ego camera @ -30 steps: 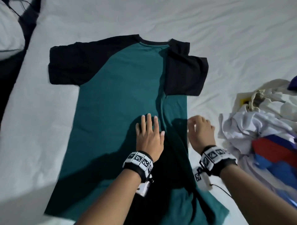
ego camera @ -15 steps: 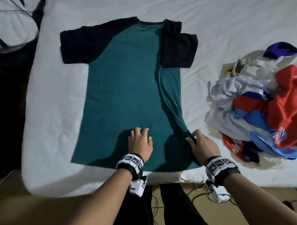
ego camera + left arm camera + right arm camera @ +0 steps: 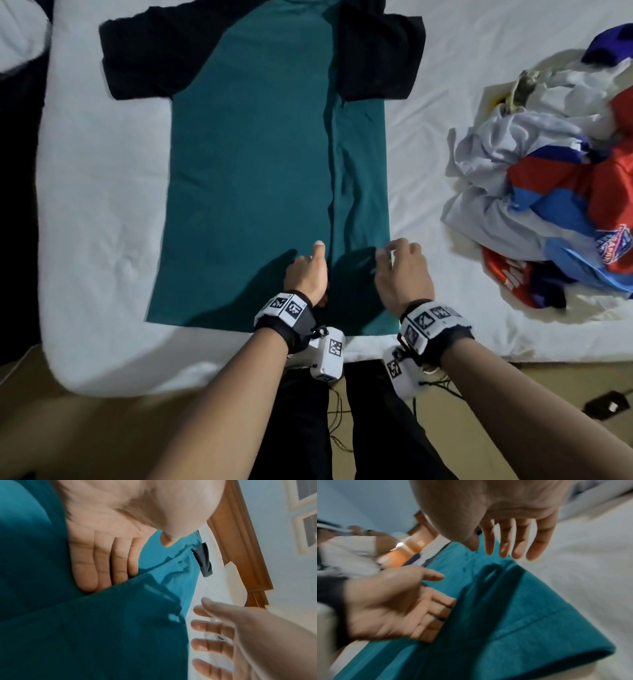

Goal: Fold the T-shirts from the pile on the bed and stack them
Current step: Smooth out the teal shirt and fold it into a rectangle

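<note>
Dark cables [image 3: 337,416] trail over the tan floor [image 3: 85,431] below the bed, with a small black plug [image 3: 608,404] at right.

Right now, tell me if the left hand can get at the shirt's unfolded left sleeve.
Probably yes. The left hand rests on the shirt by its hem; the sleeve lies flat at the far end, nothing covering it, though it would mean a long reach.

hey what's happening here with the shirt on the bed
A person is folding a teal T-shirt with black sleeves, spread flat on the white bed. Its right side is already folded in. The left hand has its fingers slid under that flap's edge near the hem; the right hand hovers open just above it. An unfolded pile waits to the right.
</note>
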Demonstrator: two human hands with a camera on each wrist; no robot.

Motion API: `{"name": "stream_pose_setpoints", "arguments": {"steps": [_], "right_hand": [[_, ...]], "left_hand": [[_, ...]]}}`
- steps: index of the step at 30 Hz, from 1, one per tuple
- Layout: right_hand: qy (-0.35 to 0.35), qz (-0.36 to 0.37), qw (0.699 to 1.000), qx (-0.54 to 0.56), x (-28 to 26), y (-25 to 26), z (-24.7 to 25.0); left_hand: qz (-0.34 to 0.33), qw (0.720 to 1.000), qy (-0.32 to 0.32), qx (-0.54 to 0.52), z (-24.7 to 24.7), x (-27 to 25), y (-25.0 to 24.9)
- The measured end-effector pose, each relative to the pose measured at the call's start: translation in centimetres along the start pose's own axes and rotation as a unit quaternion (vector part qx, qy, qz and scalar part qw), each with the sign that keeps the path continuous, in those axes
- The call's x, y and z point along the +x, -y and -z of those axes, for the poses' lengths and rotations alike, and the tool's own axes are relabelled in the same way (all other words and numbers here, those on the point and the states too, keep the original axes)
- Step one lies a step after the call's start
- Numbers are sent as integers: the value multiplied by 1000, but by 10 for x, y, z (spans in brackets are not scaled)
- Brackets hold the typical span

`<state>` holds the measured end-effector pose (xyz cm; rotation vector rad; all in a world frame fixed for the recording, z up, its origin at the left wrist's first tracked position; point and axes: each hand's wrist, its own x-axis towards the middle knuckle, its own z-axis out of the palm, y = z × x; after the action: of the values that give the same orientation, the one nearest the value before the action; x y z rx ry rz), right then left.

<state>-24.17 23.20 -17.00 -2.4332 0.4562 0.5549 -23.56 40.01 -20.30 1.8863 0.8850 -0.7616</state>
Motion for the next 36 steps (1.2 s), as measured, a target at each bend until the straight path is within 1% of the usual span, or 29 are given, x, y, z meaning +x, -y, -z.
{"name": "stream_pose_setpoints", "arguments": {"steps": [2,5,7,9,11,15,18,20,23,25,27,30,35,36], "right_hand": [[-33,-36,999,18,13,-6,-10],[-47,-45,998,0,20,-2,-24],[-54,-41,998,-13,24,0,-29],[-57,-27,998,-25,28,-3,-30],[-40,-1,998,-52,28,-8,-30],[-1,34,992,-118,28,-19,-25],[23,39,983,-176,31,-22,-17],[16,55,977,-205,35,-19,-9],[-2,135,960,-244,54,-10,-1],[8,189,946,-263,76,-5,-1],[12,227,933,-277,102,-2,-5],[21,235,925,-298,129,-8,-14],[24,220,928,-301,136,-27,-27],[24,220,928,-301,136,-28,-28]], "left_hand": [[-30,994,-27,104,-7,-2,-2],[-72,976,-51,200,-23,-9,-3],[-114,963,-70,236,-33,-13,-1],[-143,952,-103,252,-36,-14,5],[-164,942,-131,263,-35,-14,12],[-166,935,-119,291,-30,-14,19],[-121,934,-95,323,-17,-9,3],[-107,935,-107,320,-4,0,-14],[-153,935,-146,285,3,27,-49],[-166,938,-140,271,-5,51,-76],[-154,937,-132,285,-15,71,-98],[-143,932,-148,297,-25,88,-109],[-127,941,-234,210,-27,96,-99],[-138,937,-251,198,-29,95,-101]]}}
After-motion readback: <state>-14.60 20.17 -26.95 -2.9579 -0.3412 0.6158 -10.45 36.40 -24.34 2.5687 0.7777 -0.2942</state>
